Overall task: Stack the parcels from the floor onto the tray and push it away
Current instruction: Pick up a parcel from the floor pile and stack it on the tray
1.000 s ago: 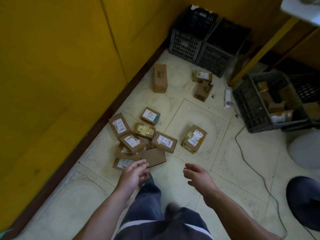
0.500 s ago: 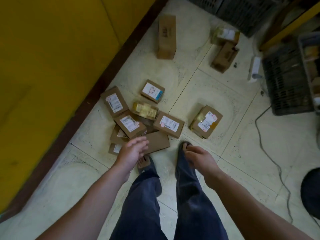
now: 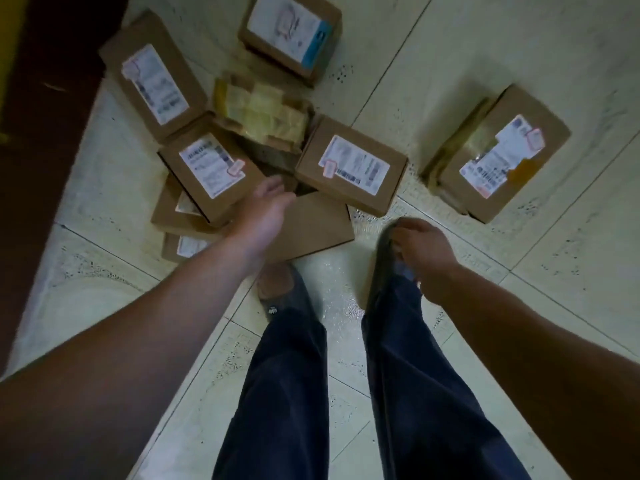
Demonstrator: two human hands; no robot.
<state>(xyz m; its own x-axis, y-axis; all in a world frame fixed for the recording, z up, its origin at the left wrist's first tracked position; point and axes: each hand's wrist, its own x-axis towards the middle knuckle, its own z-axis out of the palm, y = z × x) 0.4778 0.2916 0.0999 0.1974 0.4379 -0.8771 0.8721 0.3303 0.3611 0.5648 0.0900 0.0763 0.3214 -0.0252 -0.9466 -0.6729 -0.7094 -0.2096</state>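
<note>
A: Status since a second ago?
B: I have bent closer. Left hand (image 3: 265, 211) spread empty over the plain box (image 3: 311, 225); right hand (image 3: 420, 249) loosely curled, empty. Parcels (image 3: 349, 166) on floor (image 3: 502, 46); tray unseen; stacking not started

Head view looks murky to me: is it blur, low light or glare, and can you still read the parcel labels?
Head view: dim and slightly motion-smeared, so print on the centre parcel's label is unreadable; the left hand and right hand have soft edges; a glare patch shines on the floor tile between the feet; wide-angle bending curves the tile joints near the edges.
</note>
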